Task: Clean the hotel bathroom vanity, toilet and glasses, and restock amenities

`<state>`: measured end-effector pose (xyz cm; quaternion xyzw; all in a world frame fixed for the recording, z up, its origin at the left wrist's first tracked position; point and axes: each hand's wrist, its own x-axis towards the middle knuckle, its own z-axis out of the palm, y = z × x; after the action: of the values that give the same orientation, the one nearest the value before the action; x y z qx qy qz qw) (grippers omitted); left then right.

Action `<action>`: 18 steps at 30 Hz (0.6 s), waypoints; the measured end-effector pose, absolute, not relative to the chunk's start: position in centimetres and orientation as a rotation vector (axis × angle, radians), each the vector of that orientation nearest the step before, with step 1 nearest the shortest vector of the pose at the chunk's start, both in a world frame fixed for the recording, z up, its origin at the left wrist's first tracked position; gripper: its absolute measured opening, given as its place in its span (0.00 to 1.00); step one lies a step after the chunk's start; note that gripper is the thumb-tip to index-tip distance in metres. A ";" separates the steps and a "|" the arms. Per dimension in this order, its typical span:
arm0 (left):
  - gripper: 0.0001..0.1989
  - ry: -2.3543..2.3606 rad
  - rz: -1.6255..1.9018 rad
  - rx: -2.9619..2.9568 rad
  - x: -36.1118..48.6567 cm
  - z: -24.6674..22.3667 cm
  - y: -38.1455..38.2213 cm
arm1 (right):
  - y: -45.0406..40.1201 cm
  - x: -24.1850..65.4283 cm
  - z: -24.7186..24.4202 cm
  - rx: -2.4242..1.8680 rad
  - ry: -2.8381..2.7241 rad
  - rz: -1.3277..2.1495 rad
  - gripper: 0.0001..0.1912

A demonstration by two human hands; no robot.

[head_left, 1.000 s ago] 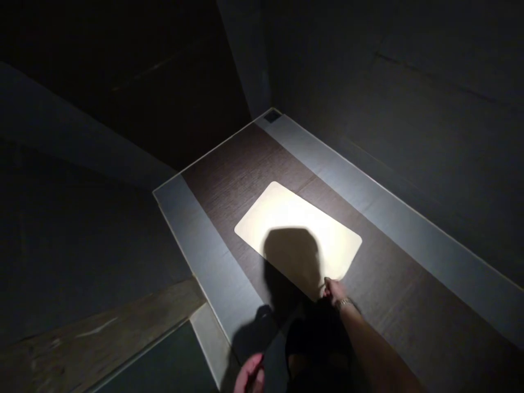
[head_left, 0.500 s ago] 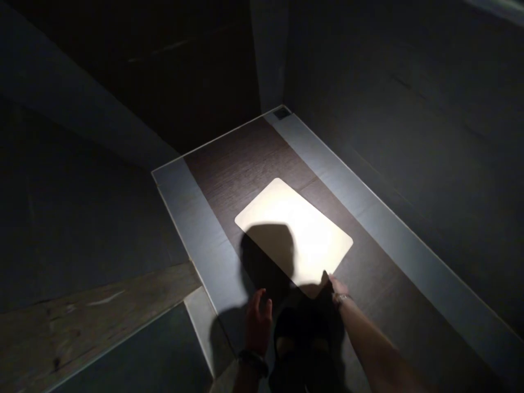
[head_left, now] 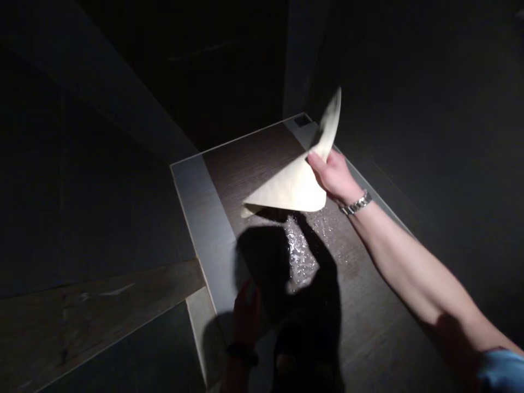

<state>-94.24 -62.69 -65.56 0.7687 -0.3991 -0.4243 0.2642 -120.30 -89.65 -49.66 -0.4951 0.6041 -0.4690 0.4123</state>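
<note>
My right hand point(head_left: 333, 174) is closed on a cream floor mat point(head_left: 292, 188) with rounded corners, pinching it near one edge. The mat is bent: one part stands up past my fingers, and the rest slopes left toward the floor. Wet, glinting drops point(head_left: 301, 251) lie on the dark floor point(head_left: 249, 164) below it. Low in the view, my left hand point(head_left: 245, 311) is in deep shadow with its fingers partly showing, loosely apart and holding nothing that I can see.
Pale tile strips point(head_left: 200, 202) border the dark floor. A small dark drain cover point(head_left: 303, 120) sits in the far corner. Dark walls rise around, and a ledge point(head_left: 102, 295) runs along the left. My feet, in shadow, are at the bottom.
My right hand has lifted the mat, which lay flat on the floor, and moved it up and away from me. The wet patch under it now shows. My left hand has shifted slightly left.
</note>
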 end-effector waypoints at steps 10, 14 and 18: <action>0.24 -0.831 -1.226 2.140 -93.8 -68.2 -57.6 | -88.8 -109.8 -44.8 -2.753 1.069 -0.095 0.11; 0.27 -0.845 -1.191 2.163 -93.1 -70.5 -54.5 | -80.4 -108.1 -56.8 -2.534 1.094 -0.054 0.13; 0.28 -1.003 -1.018 2.285 -92.6 -73.4 -51.9 | -70.0 -107.3 -68.1 -2.277 0.991 0.378 0.11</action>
<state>-92.56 -51.90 -73.36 0.8268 -0.3630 -0.3683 0.2213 -107.33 -70.00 -68.09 -0.8620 0.3751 0.1431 0.3095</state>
